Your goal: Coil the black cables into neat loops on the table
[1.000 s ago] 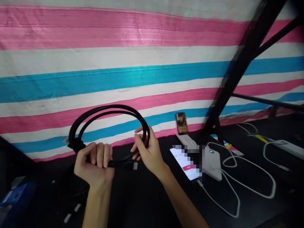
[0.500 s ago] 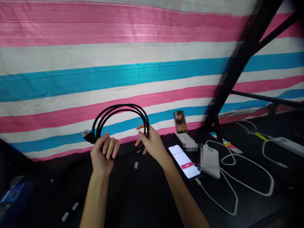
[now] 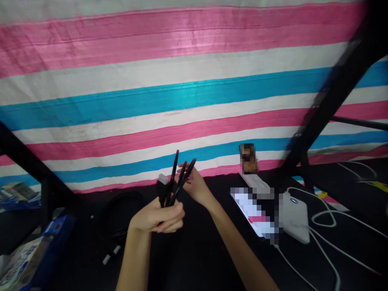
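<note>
The left hand (image 3: 160,217) holds a coiled, thin black cable (image 3: 184,178), and the right hand (image 3: 197,188) is just beside its loops, but whether it grips them I cannot tell.

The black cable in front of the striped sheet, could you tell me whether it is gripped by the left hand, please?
Yes, the left hand is closed around the black cable, which sticks up out of the grip.

You're at a makeshift workstation, type of premises unclear. Pink, white and blue striped plastic-looking sheeting (image 3: 182,93) hangs as a wall along the far edge of the matte black desk (image 3: 197,258); slanting black frame struts (image 3: 339,93) flank it. Right of centre: white, round-cornered, slab-shaped device (image 3: 295,222). Toward the near left corner: blue printed box (image 3: 59,236).
</note>
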The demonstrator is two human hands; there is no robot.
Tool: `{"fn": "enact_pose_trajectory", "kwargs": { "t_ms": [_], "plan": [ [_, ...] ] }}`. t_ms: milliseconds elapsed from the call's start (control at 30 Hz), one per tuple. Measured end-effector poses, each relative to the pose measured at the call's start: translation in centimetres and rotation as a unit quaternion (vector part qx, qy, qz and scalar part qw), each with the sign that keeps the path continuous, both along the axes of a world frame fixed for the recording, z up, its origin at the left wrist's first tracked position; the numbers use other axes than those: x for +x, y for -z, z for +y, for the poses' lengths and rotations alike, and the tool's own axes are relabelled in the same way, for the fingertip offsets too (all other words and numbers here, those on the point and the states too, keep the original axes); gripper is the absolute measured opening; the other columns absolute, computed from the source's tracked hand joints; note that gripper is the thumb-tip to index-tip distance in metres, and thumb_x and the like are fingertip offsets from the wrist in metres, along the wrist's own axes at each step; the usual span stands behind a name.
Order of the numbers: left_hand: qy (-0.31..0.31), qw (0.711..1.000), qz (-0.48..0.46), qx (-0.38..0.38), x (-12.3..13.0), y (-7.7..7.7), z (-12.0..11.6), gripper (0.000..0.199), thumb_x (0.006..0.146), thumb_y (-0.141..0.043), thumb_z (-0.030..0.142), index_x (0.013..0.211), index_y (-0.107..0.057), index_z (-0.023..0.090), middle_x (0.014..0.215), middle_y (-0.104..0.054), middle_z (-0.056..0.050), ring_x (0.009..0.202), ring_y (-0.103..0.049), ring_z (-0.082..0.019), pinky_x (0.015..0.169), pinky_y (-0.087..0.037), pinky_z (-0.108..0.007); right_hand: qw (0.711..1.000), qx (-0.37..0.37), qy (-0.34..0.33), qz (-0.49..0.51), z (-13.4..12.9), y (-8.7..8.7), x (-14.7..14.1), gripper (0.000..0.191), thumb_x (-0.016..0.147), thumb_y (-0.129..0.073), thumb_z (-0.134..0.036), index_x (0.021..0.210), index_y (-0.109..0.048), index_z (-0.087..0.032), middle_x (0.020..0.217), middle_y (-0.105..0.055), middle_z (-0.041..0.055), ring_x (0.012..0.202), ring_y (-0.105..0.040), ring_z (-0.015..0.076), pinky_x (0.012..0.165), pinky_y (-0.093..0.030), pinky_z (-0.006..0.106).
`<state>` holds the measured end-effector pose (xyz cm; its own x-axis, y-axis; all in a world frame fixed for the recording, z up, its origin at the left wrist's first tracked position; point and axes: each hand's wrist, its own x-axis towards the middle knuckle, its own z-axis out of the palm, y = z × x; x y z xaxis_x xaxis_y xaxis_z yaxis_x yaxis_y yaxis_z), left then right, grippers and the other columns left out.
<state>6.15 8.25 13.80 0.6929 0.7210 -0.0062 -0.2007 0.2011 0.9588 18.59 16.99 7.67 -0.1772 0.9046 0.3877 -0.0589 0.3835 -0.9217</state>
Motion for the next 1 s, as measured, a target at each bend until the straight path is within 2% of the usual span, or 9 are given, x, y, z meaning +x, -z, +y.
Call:
{"fn": "enact_pose_trajectory", "kwargs": {
  "t_ms": [100,267,333,400,533,700,833,933,1000],
  "plan": [
    [0.025,0.999,-0.009,-0.018,-1.8,0.4,0.5,0.074,0.056,-0.065,0.070,0.021,-0.021,0.022,0.017,-0.009,0.003,0.015,-0.010,-0.004,0.024,-0.003,-0.022,0.998,-0.015,0.006,0.058,-0.4,-1.1,0.7,0.041,0.073,-0.067,-0.034,0.107,-0.047,-0.023,0.104,-0.062,0.0044,0.092,-0.062,0.0173,0.080,-0.050,0.034],
    [0.011,0.998,-0.034,-0.050,-3.5,1.0,0.8,0.073,0.034,-0.074,0.070,0.015,-0.021,0.024,0.013,-0.008,0.002,0.008,-0.011,-0.009,0.019,-0.002,-0.023,0.981,-0.115,-0.139,0.065,-2.2,-3.3,1.4,0.038,0.078,-0.065,-0.036,0.110,-0.051,-0.022,0.088,-0.067,0.0027,0.074,-0.068,0.0152,0.070,-0.055,0.031],
    [-0.064,0.995,-0.073,-0.026,-3.6,0.6,0.6,0.073,0.045,-0.074,0.063,0.015,-0.021,0.023,0.013,-0.009,0.002,0.008,-0.012,-0.008,0.019,-0.003,-0.022,0.980,-0.111,-0.142,0.087,-2.9,-4.1,1.7,0.028,0.078,-0.065,-0.038,0.098,-0.055,-0.021,0.069,-0.064,-0.0037,0.046,-0.060,0.0091,0.054,-0.054,0.025],
    [-0.179,0.978,-0.102,-0.008,-3.4,-0.1,0.6,0.068,0.059,-0.072,0.049,0.020,-0.024,0.021,0.016,-0.014,0.004,0.010,-0.019,-0.008,0.019,-0.010,-0.020,0.979,-0.099,-0.129,0.123,-3.6,-4.8,2.1,0.024,0.078,-0.065,-0.040,0.077,-0.053,-0.020,0.047,-0.052,-0.0100,0.026,-0.039,0.0039,0.035,-0.045,0.018],
    [-0.409,0.907,-0.092,0.035,-2.3,-0.5,2.2,0.041,0.067,-0.071,0.027,0.041,-0.040,0.018,0.030,-0.027,0.009,0.020,-0.030,-0.004,0.029,-0.028,-0.017,0.963,-0.108,-0.132,0.208,-4.8,-5.7,2.4,0.047,0.075,-0.065,-0.049,0.050,-0.038,-0.019,0.029,-0.030,-0.0119,0.020,-0.019,0.0016,0.021,-0.018,0.013],
    [-0.509,0.848,-0.124,0.083,-0.1,0.1,3.6,0.026,0.066,-0.073,0.023,0.074,-0.048,0.019,0.043,-0.030,0.013,0.029,-0.026,0.000,0.031,-0.016,-0.012,0.961,-0.068,-0.022,0.266,-4.8,-5.8,2.4,0.041,0.075,-0.064,-0.051,0.056,-0.054,-0.016,0.028,-0.027,-0.0116,0.021,-0.019,0.0013,0.022,-0.015,0.013],
    [-0.571,0.800,-0.067,0.168,1.7,-0.6,1.8,0.032,0.072,-0.070,0.027,0.094,-0.047,0.025,0.051,-0.044,0.012,0.031,-0.036,-0.003,0.030,-0.021,-0.013,0.965,-0.009,0.080,0.250,-4.4,-5.7,2.7,0.027,0.083,-0.058,-0.045,0.088,-0.063,-0.019,0.043,-0.046,-0.0085,0.024,-0.025,0.0020,0.024,-0.020,0.015],
    [-0.563,0.795,0.035,0.222,2.4,-1.1,0.3,0.031,0.079,-0.062,0.035,0.105,-0.049,0.024,0.052,-0.052,0.009,0.033,-0.044,-0.007,0.030,-0.029,-0.016,0.953,0.097,0.197,0.207,-4.5,-5.6,2.8,0.026,0.088,-0.054,-0.037,0.111,-0.058,-0.026,0.078,-0.064,-0.0003,0.032,-0.037,0.0019,0.030,-0.031,0.017],
    [-0.542,0.806,0.084,0.223,2.2,-1.1,-0.1,0.022,0.082,-0.056,0.040,0.090,-0.056,0.020,0.044,-0.050,0.007,0.032,-0.044,-0.009,0.032,-0.032,-0.019,0.939,0.160,0.248,0.178,-4.8,-5.5,2.8,0.024,0.089,-0.052,-0.033,0.110,-0.059,-0.025,0.082,-0.064,0.0007,0.036,-0.042,0.0028,0.035,-0.036,0.018]
  ]
}}
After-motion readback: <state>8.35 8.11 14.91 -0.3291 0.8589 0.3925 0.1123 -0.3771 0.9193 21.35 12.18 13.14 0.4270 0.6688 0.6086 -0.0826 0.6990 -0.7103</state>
